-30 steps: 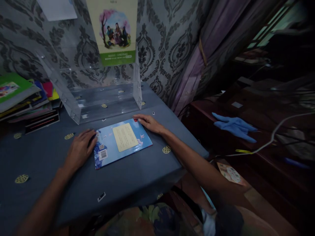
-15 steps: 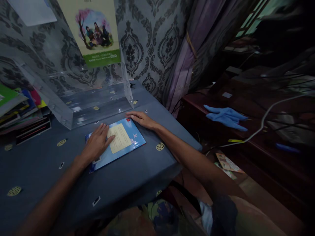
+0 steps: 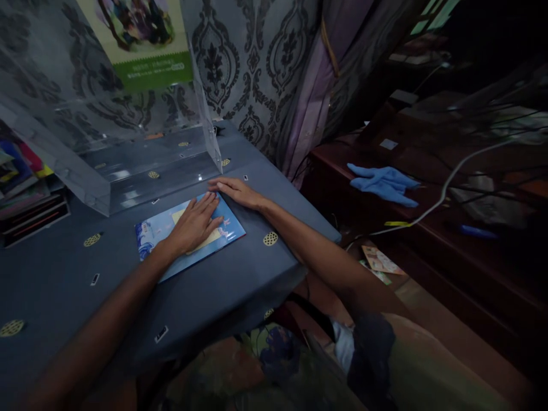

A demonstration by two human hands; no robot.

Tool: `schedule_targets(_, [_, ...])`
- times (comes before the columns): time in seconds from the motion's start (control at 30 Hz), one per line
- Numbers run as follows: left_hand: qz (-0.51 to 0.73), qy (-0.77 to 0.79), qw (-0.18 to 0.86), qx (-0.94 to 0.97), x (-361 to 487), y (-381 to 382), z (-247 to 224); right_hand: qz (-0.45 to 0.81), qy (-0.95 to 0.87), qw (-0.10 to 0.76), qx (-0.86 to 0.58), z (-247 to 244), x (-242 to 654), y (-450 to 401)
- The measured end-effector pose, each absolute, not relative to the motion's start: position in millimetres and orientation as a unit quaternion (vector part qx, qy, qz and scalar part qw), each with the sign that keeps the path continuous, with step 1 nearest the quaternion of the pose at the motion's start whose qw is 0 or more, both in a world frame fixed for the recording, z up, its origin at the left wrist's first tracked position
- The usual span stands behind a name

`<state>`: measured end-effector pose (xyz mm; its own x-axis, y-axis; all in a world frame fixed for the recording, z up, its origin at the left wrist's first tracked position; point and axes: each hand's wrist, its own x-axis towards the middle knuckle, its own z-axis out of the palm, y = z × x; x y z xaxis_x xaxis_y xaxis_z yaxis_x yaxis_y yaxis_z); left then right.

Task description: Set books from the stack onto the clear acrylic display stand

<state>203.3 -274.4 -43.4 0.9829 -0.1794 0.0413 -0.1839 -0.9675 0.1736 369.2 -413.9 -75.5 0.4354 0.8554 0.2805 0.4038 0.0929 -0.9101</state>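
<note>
Across the booklet (image 3: pixel 159 231) goes our left hand (image 3: pixel 194 225): a second ago it sits at the left edge, and now it lies over the middle and toward the far right corner. Running from the left, we have a pile of books (image 3: pixel 32 208), then a clear stand (image 3: pixel 94 194) on the blue-grey tablecloth (image 3: pixel 240 279), with a cream-and-green printed cover (image 3: pixel 154 71) showing upright above it. Just in front of that stand lies our booklet, flat, blue side up, its pale panel partly under the left palm. That left hand is spread flat, palm down, gripping nothing. Right beside its fingertips comes our right hand (image 3: pixel 237 191), fingers stretched out loosely at the booklet's far right corner; whether the two hands touch, we cannot tell. Further right we pass a tied purple curtain (image 3: pixel 310 103), then a blue glove (image 3: pixel 385 184) on dark red furniture (image 3: pixel 329 160), near a pale cable (image 3: pixel 447 182).
</note>
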Motion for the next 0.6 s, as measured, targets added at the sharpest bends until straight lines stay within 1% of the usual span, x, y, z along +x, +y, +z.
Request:
schedule_targets(0.3, [-0.021,-0.174,0.109,0.978,192.0,-289.4,-36.2,0.193,-0.508,0.560,-0.626,-82.0,373.6,-411.6])
schedule_targets(0.47, [-0.034,-0.244,0.134,0.960,173.6,-303.9,-35.2,0.181,-0.507,0.539,-0.648,-79.3,372.2,-412.4])
schedule_targets(0.6, [-0.036,-0.268,0.136,0.953,166.4,-308.7,-35.7,0.167,-0.513,0.529,-0.655,-81.2,371.8,-411.3])
